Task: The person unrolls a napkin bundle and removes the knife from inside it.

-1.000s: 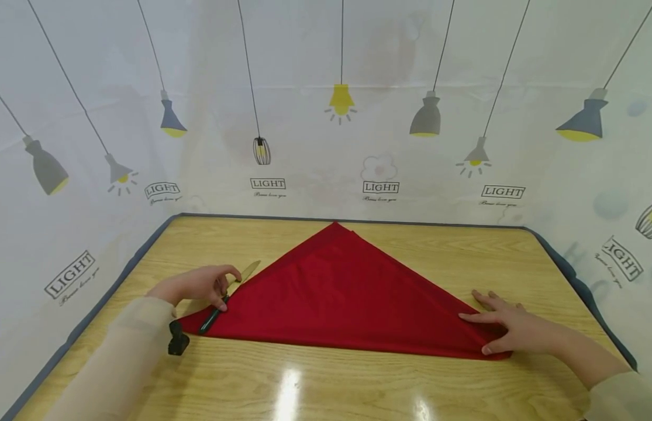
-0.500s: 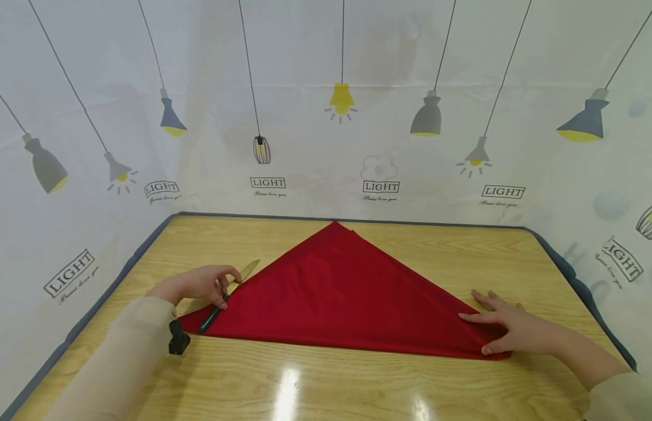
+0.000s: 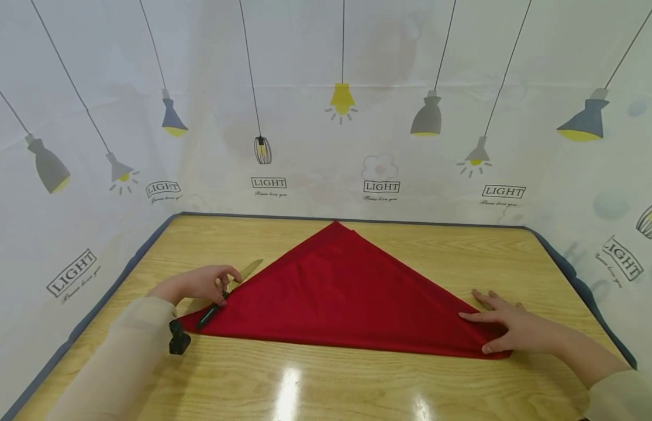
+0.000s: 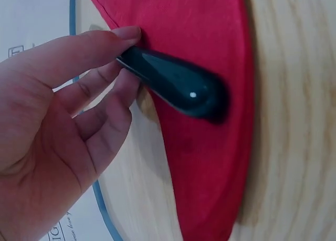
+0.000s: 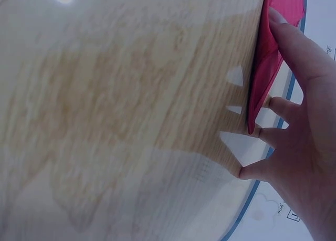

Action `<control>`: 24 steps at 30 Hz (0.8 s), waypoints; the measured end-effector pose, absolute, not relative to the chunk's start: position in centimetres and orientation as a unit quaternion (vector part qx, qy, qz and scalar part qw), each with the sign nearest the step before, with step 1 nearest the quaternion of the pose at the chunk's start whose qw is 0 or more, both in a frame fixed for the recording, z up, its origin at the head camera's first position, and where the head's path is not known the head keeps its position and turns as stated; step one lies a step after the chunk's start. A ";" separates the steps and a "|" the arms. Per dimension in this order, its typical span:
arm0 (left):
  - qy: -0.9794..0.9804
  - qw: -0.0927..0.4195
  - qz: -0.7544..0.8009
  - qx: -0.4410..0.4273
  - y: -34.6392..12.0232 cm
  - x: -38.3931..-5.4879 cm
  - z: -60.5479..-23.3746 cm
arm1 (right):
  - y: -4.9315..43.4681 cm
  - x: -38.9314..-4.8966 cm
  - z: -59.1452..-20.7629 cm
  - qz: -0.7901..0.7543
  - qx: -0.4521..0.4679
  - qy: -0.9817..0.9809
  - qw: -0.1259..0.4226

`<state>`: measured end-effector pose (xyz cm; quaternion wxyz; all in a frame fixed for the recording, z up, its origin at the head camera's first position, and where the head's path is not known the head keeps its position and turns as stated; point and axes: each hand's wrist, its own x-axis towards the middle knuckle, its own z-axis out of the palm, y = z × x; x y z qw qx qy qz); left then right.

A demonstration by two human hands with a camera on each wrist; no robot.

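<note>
A red cloth (image 3: 347, 298) lies folded into a broad triangle on the table, its point toward the back wall. Over its left corner my left hand (image 3: 202, 285) pinches a knife (image 3: 209, 316) near where the handle meets the blade. In the left wrist view, the knife's glossy dark handle (image 4: 176, 83) slants above the cloth between thumb and fingers. The blade (image 3: 250, 270) points away toward the back, partly hidden by the hand. At the cloth's right corner my right hand (image 3: 507, 324) rests with fingers spread, the thumb on the cloth and other fingertips on the wood beyond it.
The wooden table (image 3: 357, 386) has a dark blue edging (image 3: 120, 272) along its back and sides. White sheeting printed with lamps (image 3: 341, 105) stands around three sides. A small black device (image 3: 178, 338) sits at the left wrist.
The knife has tilted slightly in my left hand: its handle end has risen a little from the cloth. The right hand and the cloth stay as they were.
</note>
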<state>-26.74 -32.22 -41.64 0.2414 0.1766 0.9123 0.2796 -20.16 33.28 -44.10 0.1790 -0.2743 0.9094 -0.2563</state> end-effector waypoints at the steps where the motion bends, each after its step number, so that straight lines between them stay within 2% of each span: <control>1: 0.911 0.241 0.280 0.181 -32.4 -26.8 -41.6 | 33.3 -20.2 -44.1 -0.256 -0.274 0.910 0.179; 11: 0.889 0.296 0.312 0.155 -33.0 -26.9 -40.8 | 33.3 -20.3 -44.1 -0.256 -0.273 0.910 0.177; 24: 0.884 0.295 0.326 0.157 -33.3 -26.8 -40.6 | 33.3 -20.1 -44.2 -0.254 -0.273 0.912 0.172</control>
